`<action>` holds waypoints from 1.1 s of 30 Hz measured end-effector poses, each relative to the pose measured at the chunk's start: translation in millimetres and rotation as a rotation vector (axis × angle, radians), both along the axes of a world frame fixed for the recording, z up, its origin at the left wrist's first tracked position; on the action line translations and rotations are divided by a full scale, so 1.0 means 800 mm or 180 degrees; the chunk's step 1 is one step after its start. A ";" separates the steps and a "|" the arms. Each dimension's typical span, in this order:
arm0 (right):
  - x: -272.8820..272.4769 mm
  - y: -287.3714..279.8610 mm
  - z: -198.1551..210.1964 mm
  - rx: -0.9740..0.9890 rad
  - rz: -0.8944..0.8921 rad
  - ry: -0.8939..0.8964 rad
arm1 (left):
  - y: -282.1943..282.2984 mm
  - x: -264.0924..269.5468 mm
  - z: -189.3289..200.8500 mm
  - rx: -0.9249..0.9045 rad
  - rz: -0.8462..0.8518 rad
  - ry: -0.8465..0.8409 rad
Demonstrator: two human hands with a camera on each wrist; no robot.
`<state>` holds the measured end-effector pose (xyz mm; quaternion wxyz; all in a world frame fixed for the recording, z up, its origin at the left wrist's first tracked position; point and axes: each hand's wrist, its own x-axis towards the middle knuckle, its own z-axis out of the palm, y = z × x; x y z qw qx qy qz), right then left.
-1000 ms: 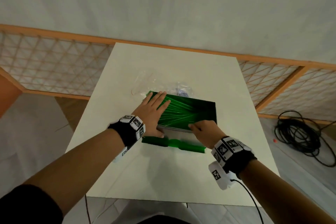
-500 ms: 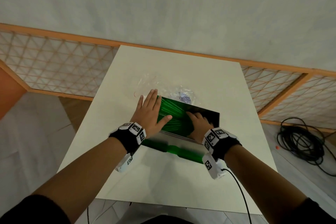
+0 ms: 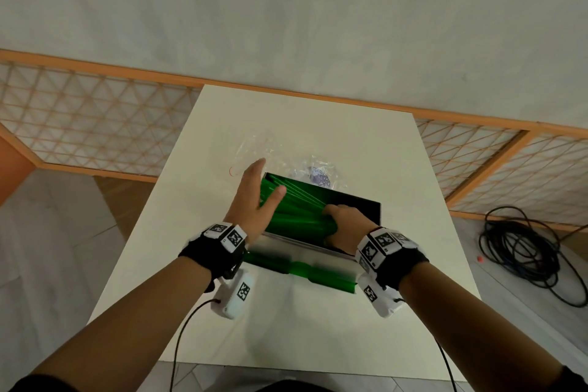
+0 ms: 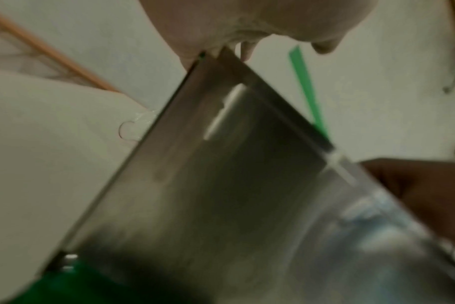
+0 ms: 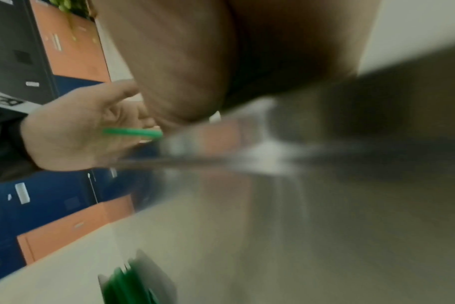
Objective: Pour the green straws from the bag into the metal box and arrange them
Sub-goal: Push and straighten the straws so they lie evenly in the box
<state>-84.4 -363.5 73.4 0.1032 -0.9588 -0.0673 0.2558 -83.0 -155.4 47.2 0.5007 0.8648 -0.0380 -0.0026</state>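
The metal box (image 3: 302, 247) stands mid-table, full of green straws (image 3: 296, 216) that fan out from its near right corner. My left hand (image 3: 251, 197) stands edge-on along the box's left rim, fingers straight, thumb out over the straws. My right hand (image 3: 342, 223) is inside the box at the near right, its fingers curled down round a bunch of straws. In the left wrist view the box's shiny wall (image 4: 221, 185) fills the frame and one straw (image 4: 307, 86) sticks up above it. The right wrist view is blurred and shows a straw (image 5: 133, 132) before the left hand (image 5: 73, 133).
The empty clear bag (image 3: 270, 153) lies crumpled just behind the box. A green strip (image 3: 302, 270) runs along the box's near base. The white table (image 3: 318, 328) backs onto a wooden lattice rail (image 3: 95, 124). A black cable coil (image 3: 525, 248) lies on the floor at the right.
My left hand has turned from flat on the straws to edge-on at the left rim. My right hand went from the near rim into the box and curled onto the straws.
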 end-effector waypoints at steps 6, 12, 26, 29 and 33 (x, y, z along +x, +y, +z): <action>-0.011 -0.001 -0.001 0.0407 -0.0218 -0.0063 | -0.028 0.027 0.026 -0.0889 0.0310 0.0838; -0.007 -0.014 0.006 0.3021 -0.2598 0.0237 | -0.015 0.026 0.034 0.0962 -0.0520 0.0467; 0.000 0.032 0.005 0.5044 -0.4650 0.1634 | -0.037 0.030 -0.009 0.3229 -0.1392 -0.0491; 0.013 0.042 0.009 0.4411 -0.4701 0.1371 | -0.034 0.031 -0.007 0.3098 -0.1481 -0.0382; 0.027 0.052 0.008 0.4038 -0.4600 0.1214 | -0.033 0.030 0.002 0.3140 -0.1652 -0.0415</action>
